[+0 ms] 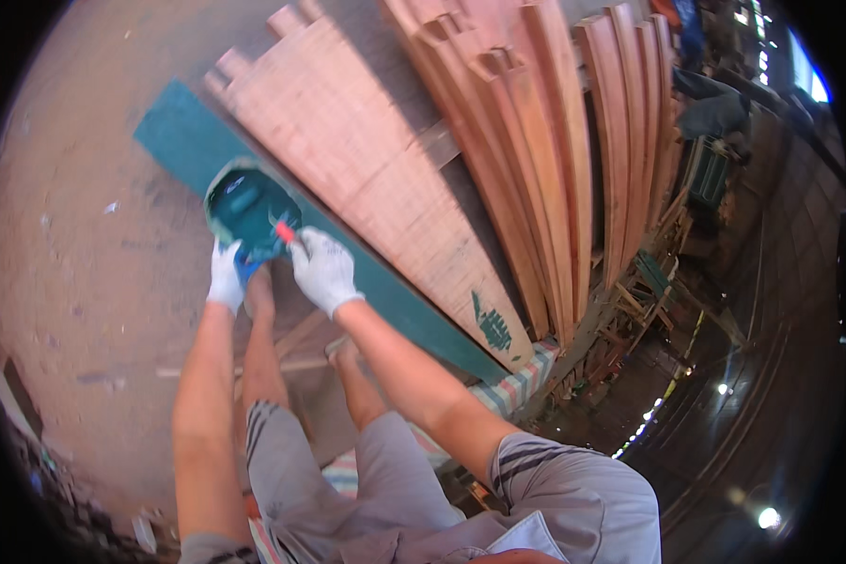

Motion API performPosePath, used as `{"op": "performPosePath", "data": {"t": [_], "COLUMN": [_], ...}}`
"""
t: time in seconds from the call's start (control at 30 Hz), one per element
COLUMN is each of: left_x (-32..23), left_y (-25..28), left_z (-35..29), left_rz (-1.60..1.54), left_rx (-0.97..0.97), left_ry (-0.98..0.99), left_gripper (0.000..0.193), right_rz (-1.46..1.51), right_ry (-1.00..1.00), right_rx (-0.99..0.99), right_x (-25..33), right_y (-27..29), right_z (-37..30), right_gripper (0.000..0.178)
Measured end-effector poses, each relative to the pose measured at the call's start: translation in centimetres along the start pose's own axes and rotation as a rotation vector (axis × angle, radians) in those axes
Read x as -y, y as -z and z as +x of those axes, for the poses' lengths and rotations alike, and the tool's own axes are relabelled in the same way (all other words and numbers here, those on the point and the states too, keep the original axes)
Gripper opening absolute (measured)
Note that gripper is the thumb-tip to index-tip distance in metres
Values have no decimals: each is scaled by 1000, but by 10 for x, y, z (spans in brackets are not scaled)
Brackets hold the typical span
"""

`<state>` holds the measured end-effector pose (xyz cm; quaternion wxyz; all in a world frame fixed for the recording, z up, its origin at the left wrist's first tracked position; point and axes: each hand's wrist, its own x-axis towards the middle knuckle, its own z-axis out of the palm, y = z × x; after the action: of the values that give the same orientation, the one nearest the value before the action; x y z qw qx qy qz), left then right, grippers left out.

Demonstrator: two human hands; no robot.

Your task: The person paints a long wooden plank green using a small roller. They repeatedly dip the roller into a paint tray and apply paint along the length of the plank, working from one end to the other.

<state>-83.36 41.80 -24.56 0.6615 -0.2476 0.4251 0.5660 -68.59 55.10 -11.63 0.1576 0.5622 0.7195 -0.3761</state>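
Observation:
My left hand (229,273), in a white glove with a blue palm, grips the near side of a tub (218,179) and tilts it so its mouth shows. Dark green paint (244,199) coats the tub's inside. In my right hand (325,271), also gloved in white, is a paint tool with a red handle (286,231). Its working end reaches into the tub; its shape is hard to make out. Beneath the tub runs a long green-painted board (395,315). Beside that lies a wide bare wood panel (357,160) with a green patch at its near end.
Several long bare planks (536,141) stand in rows to the right of the panel. A striped sheet (526,383) lies under the boards' near ends. Wood scraps (630,320) are heaped at the right. Bare ground (94,216) stretches along the left. My legs are just below the tub.

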Motion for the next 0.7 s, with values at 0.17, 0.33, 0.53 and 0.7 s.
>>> {"op": "performPosePath", "data": {"t": [0.17, 0.33, 0.53, 0.7], "left_x": [6, 2, -11, -17], "left_y": [-11, -14, -15, -18], "left_z": [16, 16, -2, -8], "left_rz": [303, 303, 392, 426], "left_rx": [-177, -169, -176, -169], "left_ry": [-110, -173, -143, -140], "left_gripper": [55, 70, 65, 59], "right_rz": [313, 677, 971, 1127], "right_ry": [-60, -216, -360, -349], "right_rx": [4, 106, 207, 302], "right_x": [-41, -70, -77, -81], "right_y": [18, 13, 16, 36], "right_z": [-6, -13, -15, -25], "right_gripper": [38, 29, 24, 26]}}
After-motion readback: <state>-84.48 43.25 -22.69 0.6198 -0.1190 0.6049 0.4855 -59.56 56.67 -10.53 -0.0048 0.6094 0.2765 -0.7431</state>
